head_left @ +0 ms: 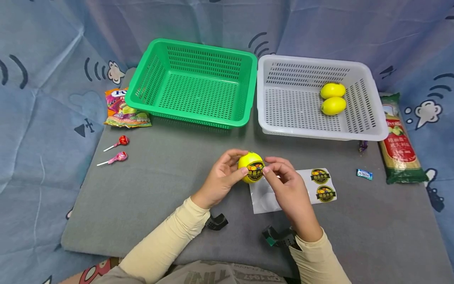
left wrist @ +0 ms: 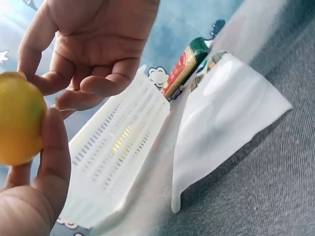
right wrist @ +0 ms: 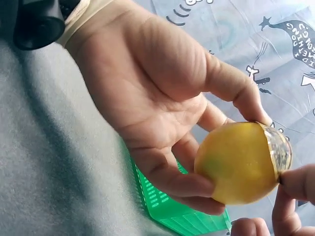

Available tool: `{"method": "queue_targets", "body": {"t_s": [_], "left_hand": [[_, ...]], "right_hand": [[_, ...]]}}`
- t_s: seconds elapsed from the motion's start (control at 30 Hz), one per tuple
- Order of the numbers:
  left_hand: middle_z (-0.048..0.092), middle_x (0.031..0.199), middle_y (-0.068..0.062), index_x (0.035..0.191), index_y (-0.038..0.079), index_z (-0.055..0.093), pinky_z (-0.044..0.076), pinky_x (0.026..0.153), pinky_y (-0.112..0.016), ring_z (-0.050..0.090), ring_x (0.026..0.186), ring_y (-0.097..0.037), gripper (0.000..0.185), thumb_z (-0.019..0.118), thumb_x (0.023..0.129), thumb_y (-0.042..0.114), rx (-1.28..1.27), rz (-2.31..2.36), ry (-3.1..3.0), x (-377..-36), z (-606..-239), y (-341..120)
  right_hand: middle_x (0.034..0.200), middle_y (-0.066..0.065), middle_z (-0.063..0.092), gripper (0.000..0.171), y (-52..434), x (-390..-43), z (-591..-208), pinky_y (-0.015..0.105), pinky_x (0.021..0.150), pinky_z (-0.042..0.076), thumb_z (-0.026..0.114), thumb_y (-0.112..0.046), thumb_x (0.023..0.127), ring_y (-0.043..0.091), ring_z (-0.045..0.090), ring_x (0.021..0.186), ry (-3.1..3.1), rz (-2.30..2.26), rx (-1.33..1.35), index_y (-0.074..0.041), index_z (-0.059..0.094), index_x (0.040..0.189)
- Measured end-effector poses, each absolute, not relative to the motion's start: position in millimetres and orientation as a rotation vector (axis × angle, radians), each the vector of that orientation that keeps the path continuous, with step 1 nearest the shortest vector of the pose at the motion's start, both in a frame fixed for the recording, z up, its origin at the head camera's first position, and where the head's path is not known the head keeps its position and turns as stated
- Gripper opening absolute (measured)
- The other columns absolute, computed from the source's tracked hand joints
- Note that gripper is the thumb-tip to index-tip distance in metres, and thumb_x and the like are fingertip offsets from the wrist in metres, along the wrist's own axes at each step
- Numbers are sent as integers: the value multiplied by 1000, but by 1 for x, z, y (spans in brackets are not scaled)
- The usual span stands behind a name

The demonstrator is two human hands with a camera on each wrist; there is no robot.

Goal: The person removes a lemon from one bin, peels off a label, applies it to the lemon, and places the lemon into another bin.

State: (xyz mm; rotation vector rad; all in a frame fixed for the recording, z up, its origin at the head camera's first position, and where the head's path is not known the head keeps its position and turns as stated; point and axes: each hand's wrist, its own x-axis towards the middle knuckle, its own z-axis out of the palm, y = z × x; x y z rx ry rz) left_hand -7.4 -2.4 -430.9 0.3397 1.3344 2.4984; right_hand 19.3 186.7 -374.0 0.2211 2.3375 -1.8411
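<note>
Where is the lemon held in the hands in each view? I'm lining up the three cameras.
Head: the lemon sits at centre, between both hands, sticker facing the camera.
Left wrist: at the left edge, behind the thumb.
Right wrist: lower right, sticker on its right end.
Shared landmark: the grey table mat.
</note>
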Motion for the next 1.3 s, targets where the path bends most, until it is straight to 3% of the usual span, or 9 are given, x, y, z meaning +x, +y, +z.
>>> {"method": "queue_targets", "body": {"t_s": [0.17,0.3,0.4,0.5,0.7,0.87,1.03,1.17,1.3], "left_hand": [[64,132,0,133,28,60,55,89,-31,63,113,-16,34,71,103,16,382,2455,1102,-6,-432,-8],[67,126,2,135,33,58,57,86,-35,67,105,-17,42,78,99,40,422,2374,956,-6,-431,-12],[66,128,2,135,35,58,58,85,-38,68,102,-19,44,78,97,45,412,2336,864,-5,-431,-13],[62,131,-2,143,28,54,59,85,-38,69,102,-20,49,75,100,41,340,2351,855,-4,-431,-12],[60,139,-20,161,1,35,59,88,-37,69,105,-24,53,51,112,10,62,2451,1192,-8,-433,-8],[56,143,-23,159,1,41,59,87,-36,68,107,-23,49,50,111,4,17,2440,1344,-8,-432,-6],[56,143,-18,159,-1,42,59,89,-34,68,108,-17,56,61,109,17,121,2434,1288,-3,-431,-5],[60,139,-14,158,-5,42,59,87,-33,68,107,-16,70,71,103,26,124,2463,1221,1,-431,-4],[61,139,-13,159,-4,41,59,86,-32,67,108,-16,58,62,109,13,119,2468,1178,3,-430,-4]], "right_hand": [[144,9,52,17,192,19,-375,27,92,47,67,-9,104,19,57,118,2119,-1950,221,1,54,102],[145,9,48,20,197,20,-379,28,93,47,67,-7,103,18,57,115,1935,-2039,138,-6,48,107],[147,11,46,22,198,19,-381,30,95,47,67,-12,104,19,56,122,1884,-2027,47,-7,48,113],[151,13,45,28,196,16,-381,33,98,45,63,-18,107,21,54,125,1939,-1947,64,-4,47,125],[151,6,51,37,192,12,-385,33,98,42,59,-15,110,15,52,125,2496,-1781,190,-3,54,145],[148,9,59,29,185,11,-393,29,102,42,60,-2,107,25,52,135,2808,-1772,-302,0,70,133],[148,13,61,37,175,2,-404,42,117,34,51,-21,114,36,52,136,2939,-1594,-855,0,68,139],[151,12,59,48,171,-4,-412,51,117,34,38,-31,117,36,52,138,2983,-1487,-986,-1,61,146],[158,12,52,56,171,-5,-415,57,115,34,36,-39,116,35,49,142,2993,-1413,-965,0,53,152]]}}
